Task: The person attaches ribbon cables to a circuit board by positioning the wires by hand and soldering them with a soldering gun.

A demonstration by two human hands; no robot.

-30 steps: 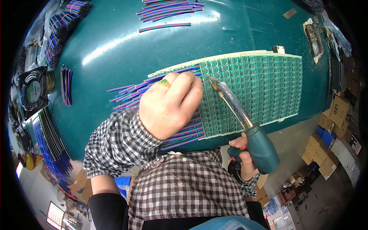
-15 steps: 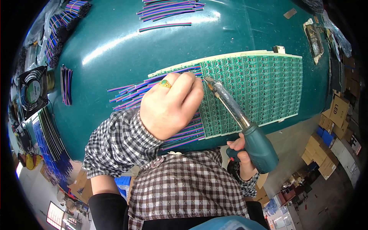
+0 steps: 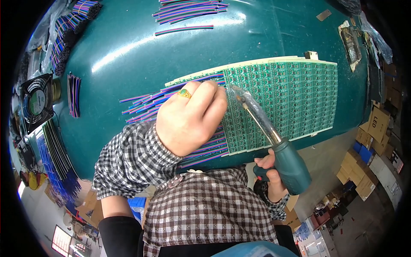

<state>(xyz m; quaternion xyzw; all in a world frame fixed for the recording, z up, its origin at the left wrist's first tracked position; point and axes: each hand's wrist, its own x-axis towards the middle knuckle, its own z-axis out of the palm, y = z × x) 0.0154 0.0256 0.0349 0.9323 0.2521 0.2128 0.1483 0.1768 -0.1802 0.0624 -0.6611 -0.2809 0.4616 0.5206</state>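
Note:
A large panel of green circuit boards (image 3: 282,98) lies on the table, edged by pale strips. Multicoloured ribbon wires (image 3: 143,107) run in rows to its left side. My left hand (image 3: 190,118), with a ring on one finger, rests over these wires, its fingers pinched together at the panel's edge; the pinched wire end is hidden beneath them. My right hand (image 3: 276,186) is wrapped round the handle of a green soldering gun (image 3: 292,167). The gun's long metal barrel slants up and left, its tip over the boards just right of my left fingertips.
More ribbon wires (image 3: 190,12) lie at the far side, with one single wire (image 3: 184,30) nearer. A small wire bundle (image 3: 74,95) and a black fan (image 3: 37,103) are at the left. Tied bundles (image 3: 70,28) sit far left. A stained metal tray (image 3: 350,46) lies far right.
The soldering gun's tip has shifted slightly right, away from my left fingertips. My left hand and the panel have stayed in place.

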